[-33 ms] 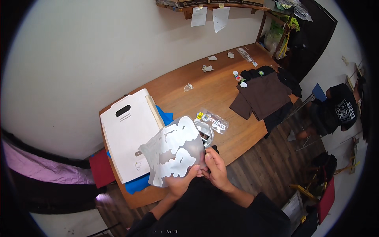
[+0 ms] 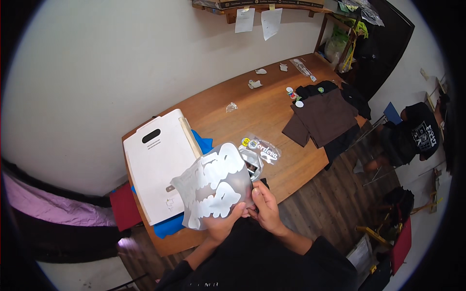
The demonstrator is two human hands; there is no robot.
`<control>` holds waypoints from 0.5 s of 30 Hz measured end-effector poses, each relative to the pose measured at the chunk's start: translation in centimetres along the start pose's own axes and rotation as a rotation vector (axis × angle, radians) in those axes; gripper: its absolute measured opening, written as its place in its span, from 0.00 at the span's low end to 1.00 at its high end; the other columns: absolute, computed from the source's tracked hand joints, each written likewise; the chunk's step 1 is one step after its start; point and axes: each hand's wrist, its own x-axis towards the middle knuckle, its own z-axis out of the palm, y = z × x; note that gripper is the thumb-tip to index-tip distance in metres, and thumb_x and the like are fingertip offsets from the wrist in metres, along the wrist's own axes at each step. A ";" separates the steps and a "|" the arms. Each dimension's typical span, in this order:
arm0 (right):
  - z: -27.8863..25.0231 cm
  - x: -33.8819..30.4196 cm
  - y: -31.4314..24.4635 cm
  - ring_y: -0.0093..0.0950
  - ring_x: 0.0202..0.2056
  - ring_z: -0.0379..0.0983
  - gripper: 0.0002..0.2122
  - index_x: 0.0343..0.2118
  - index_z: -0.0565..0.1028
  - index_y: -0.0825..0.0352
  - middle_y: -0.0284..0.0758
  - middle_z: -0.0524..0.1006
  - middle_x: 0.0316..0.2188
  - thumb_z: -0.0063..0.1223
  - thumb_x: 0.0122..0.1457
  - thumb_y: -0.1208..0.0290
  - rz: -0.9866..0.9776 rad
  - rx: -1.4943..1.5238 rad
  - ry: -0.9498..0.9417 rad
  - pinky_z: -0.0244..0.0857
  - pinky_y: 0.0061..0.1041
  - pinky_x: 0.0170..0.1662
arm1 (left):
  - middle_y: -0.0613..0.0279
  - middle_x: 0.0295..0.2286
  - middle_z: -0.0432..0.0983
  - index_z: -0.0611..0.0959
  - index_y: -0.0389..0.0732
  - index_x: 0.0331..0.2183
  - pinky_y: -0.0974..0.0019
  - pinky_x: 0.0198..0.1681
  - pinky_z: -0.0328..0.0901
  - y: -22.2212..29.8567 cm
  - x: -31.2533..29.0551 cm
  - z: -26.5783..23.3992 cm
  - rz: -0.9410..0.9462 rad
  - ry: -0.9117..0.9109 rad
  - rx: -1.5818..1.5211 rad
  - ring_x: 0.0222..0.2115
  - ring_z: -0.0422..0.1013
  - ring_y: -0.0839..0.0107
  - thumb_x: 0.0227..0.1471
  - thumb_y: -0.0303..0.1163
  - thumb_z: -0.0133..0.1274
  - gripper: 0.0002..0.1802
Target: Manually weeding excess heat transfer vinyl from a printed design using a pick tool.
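A clear plastic film sheet with large white printed shapes (image 2: 221, 196) is held up in front of me, curving over the near edge of the table. My left hand (image 2: 227, 226) grips its lower edge, thumb on top. Close beside it, my right hand (image 2: 266, 207) pinches the right corner of the sheet between thumb and fingers. The fingertips of both hands nearly meet, and some fingers are hidden behind the film. Just past the sheet lie a crumpled silvery clear wrapper (image 2: 252, 164), small round stickers (image 2: 246, 141) and a clear film with white lettering (image 2: 268, 151).
On the wooden table (image 2: 204, 114), a white board with a handle slot (image 2: 155, 169) lies over blue cloth at left. Folded brown and black garments (image 2: 323, 116) lie at right. White scraps (image 2: 255, 84) dot the far side. Another person in black (image 2: 412, 136) sits at right.
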 end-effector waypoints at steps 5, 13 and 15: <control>0.3 0.1 -0.7 0.09 0.14 0.49 0.10 0.37 0.65 0.66 0.22 0.59 0.16 0.34 0.64 0.65 -0.020 -0.039 0.019 0.41 0.11 0.16 | 0.59 0.25 0.74 0.73 0.30 0.34 0.75 0.25 0.70 0.0 0.0 0.3 0.014 -0.031 -0.020 0.22 0.73 0.74 0.42 0.14 0.55 0.13; -0.4 0.6 -0.8 0.11 0.13 0.49 0.12 0.35 0.63 0.66 0.26 0.61 0.17 0.32 0.64 0.61 -0.077 -0.107 0.025 0.42 0.11 0.15 | 0.58 0.25 0.74 0.73 0.30 0.34 0.74 0.25 0.70 -0.4 -0.8 0.3 -0.061 -0.037 -0.035 0.22 0.73 0.73 0.42 0.14 0.55 0.13; -0.4 0.6 -0.9 0.12 0.13 0.49 0.12 0.34 0.63 0.66 0.27 0.61 0.17 0.32 0.64 0.61 -0.071 -0.097 0.018 0.42 0.11 0.15 | 0.58 0.25 0.74 0.73 0.30 0.34 0.74 0.25 0.70 -0.3 -0.7 0.2 -0.034 -0.032 -0.054 0.22 0.73 0.73 0.42 0.14 0.55 0.14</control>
